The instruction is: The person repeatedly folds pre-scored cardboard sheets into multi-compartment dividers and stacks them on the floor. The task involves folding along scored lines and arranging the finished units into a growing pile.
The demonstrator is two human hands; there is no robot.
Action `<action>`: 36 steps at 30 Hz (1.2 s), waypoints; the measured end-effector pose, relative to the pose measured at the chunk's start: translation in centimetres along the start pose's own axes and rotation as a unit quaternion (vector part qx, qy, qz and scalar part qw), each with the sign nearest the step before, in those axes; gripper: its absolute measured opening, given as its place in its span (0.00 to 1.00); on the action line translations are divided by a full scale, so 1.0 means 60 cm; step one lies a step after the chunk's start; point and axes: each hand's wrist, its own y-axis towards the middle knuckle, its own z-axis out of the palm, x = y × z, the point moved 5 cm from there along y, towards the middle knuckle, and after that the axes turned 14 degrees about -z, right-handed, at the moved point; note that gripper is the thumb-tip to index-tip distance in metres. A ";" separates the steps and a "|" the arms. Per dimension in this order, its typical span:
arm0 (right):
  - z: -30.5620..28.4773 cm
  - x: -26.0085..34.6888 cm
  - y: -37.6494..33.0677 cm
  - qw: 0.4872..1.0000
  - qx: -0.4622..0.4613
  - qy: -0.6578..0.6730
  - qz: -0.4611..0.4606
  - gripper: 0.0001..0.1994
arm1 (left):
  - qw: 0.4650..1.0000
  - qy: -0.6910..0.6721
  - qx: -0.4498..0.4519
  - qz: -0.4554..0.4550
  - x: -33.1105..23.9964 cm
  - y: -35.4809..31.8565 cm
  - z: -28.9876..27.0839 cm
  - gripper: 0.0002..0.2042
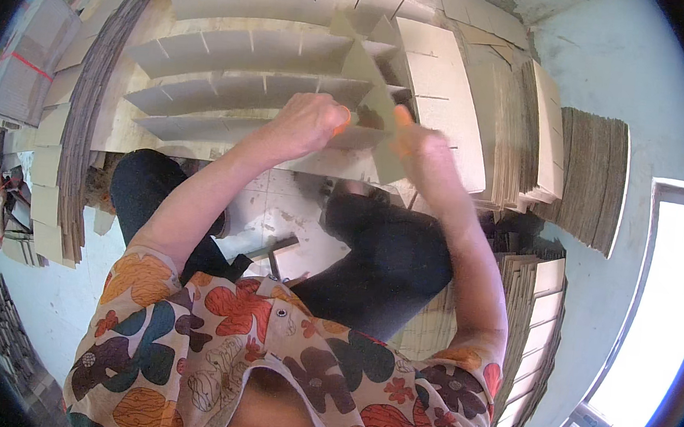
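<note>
A slotted cardboard strip (381, 124), plain brown and flat with a matte, fibrous face, stands tilted between a seated person's two hands, just above the knees. The left hand (309, 123) is closed in a fist-like pinch on the strip's near end; the right hand (416, 143), blurred, clasps its other side, fingers wrapped over the edge. The strip sits across a row of long cardboard dividers (240, 85) standing on edge in parallel, each cut with evenly spaced notches, forming a partial grid. Beside the right hand lie fanned stacks of flat strips (516, 139), their corrugated edges showing as fine ribs; a further stack (593, 181) leans farther right. More sheets (79, 137) curve along the left. The person wears a flower-print shirt (211, 340) and dark trousers (395, 258) above a pale tiled floor (286, 209). Pale blue painted walls (635, 68) meet a bright window (671, 320) at right.
</note>
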 end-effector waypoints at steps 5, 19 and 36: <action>-0.003 0.012 0.004 0.994 0.021 -0.101 0.025 0.06 | 0.999 0.020 0.027 -0.041 0.010 -0.003 0.004 0.06; -0.070 -0.225 -0.158 0.921 -0.145 0.060 0.357 0.28 | 0.989 -0.024 -0.132 -0.062 0.031 -0.083 -0.106 0.15; -0.206 -0.118 -0.137 0.851 -0.355 0.225 0.314 0.21 | 0.985 -0.026 -0.135 -0.106 0.046 -0.121 -0.125 0.17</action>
